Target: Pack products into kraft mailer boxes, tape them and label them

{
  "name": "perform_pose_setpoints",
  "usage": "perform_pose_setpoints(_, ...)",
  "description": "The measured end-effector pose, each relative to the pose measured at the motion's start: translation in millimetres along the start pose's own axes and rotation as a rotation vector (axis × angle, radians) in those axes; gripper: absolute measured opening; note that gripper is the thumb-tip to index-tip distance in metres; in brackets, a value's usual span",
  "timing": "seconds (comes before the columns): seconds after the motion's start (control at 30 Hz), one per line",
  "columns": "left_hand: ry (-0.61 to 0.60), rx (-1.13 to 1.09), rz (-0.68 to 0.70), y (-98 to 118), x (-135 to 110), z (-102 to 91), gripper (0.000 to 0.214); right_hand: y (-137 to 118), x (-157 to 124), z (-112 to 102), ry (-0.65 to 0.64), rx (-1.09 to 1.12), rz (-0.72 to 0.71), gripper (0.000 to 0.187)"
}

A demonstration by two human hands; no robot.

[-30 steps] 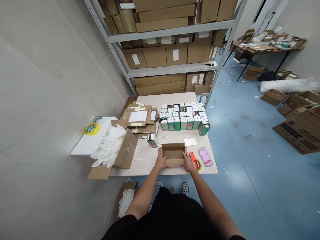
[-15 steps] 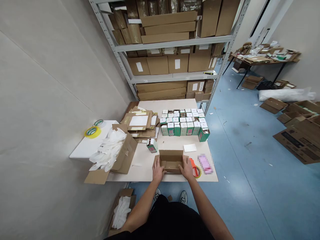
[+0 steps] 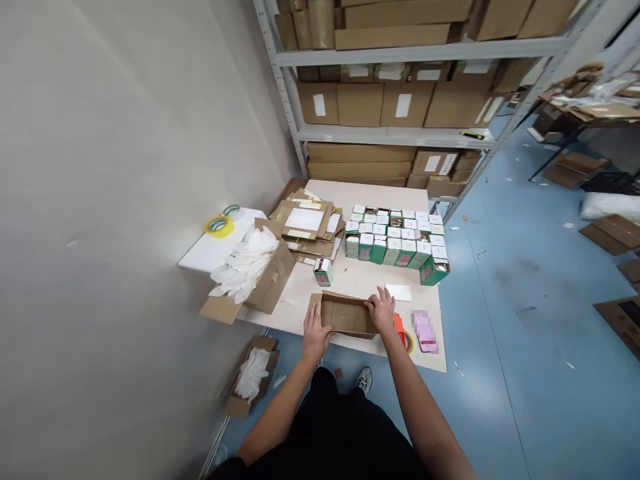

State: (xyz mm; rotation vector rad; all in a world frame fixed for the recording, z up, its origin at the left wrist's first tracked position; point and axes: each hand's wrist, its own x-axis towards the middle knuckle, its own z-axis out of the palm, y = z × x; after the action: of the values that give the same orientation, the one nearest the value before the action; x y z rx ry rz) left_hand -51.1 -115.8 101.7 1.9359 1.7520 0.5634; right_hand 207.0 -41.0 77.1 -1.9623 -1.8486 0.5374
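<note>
An open-topped cardboard box [image 3: 346,313] stands near the front edge of the table, its inside bare. My left hand [image 3: 316,330] grips its left end, fingers along the outer side and thumb at the near corner. At the right end, my right hand [image 3: 383,310] holds the rim by the far corner with bent fingers. A single small green-and-white carton [image 3: 323,272] stands just behind the box. Farther back, rows of similar green-and-white cartons [image 3: 395,240] stand close together. Right of my right hand lie an orange tape dispenser [image 3: 399,327] and a white paper slip [image 3: 399,292].
A carton of white crumpled material [image 3: 250,263] sits left, beside yellow tape rolls [image 3: 220,227]. Flattened cardboard [image 3: 305,223] is piled behind. A pink blurred item [image 3: 424,330] lies at the right edge. A shelf rack [image 3: 390,135] with boxes stands beyond the table.
My right hand has moved up to the far right corner of the box, and the box's upright back flap no longer shows. The head view has turned left.
</note>
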Motion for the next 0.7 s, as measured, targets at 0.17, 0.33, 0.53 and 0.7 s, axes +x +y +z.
perform_pose_setpoints(0.17,0.108,-0.035,-0.174,-13.1,-29.3,-24.6,0.011,-40.6,18.5,20.0,-0.124,0.032,-0.174,0.015)
perform_pose_setpoints(0.33,0.175,-0.045,-0.246,-41.9,-58.4,-52.4,0.013,-105.3,27.2,42.9,-0.206,0.029,-0.272,0.025)
perform_pose_setpoints(0.53,0.190,0.004,-0.368,-89.5,-77.6,-75.8,0.010,-191.9,33.0,57.6,-0.134,0.131,-0.450,0.049)
perform_pose_setpoints(0.7,0.239,-0.046,-0.309,-127.2,-82.8,-96.0,0.011,-264.5,57.1,78.9,-0.147,0.120,-0.555,0.052)
